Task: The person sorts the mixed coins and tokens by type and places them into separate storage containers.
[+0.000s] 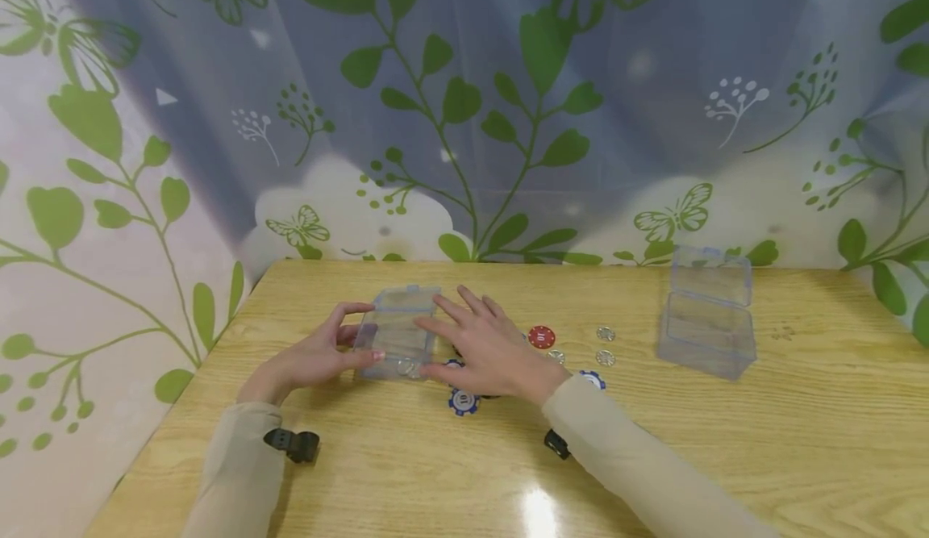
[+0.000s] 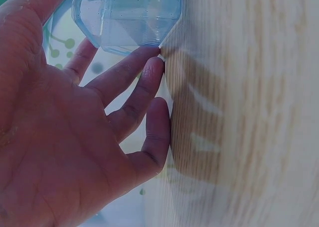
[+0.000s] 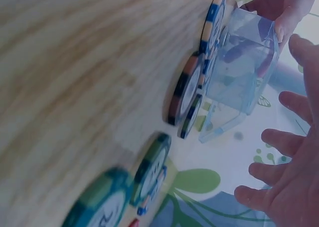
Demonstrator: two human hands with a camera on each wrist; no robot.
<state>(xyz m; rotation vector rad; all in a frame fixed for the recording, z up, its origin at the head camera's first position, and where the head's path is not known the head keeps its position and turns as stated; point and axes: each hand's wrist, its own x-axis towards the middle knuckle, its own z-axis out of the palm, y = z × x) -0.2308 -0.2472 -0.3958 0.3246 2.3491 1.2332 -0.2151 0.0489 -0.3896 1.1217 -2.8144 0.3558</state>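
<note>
My left hand (image 1: 312, 356) grips a clear plastic box (image 1: 397, 336) by its left side, thumb at the near edge and fingers toward the back. The box's lid (image 1: 410, 298) is raised at the back, and a few silver coins (image 1: 408, 369) show at its near end. Fingers spread, my right hand (image 1: 493, 344) hovers beside the box's right side, above poker chips on the table, and hides some of them. A blue-and-white chip (image 1: 464, 401) lies below that hand. The right wrist view shows several chips (image 3: 187, 90) close by the box.
A second clear box (image 1: 707, 336) stands with its lid up at the right of the wooden table (image 1: 406, 473). Between the boxes lie a red chip (image 1: 541, 336), another blue chip (image 1: 593, 379) and silver coins (image 1: 606, 358). A leaf-patterned curtain (image 1: 464, 118) hangs behind.
</note>
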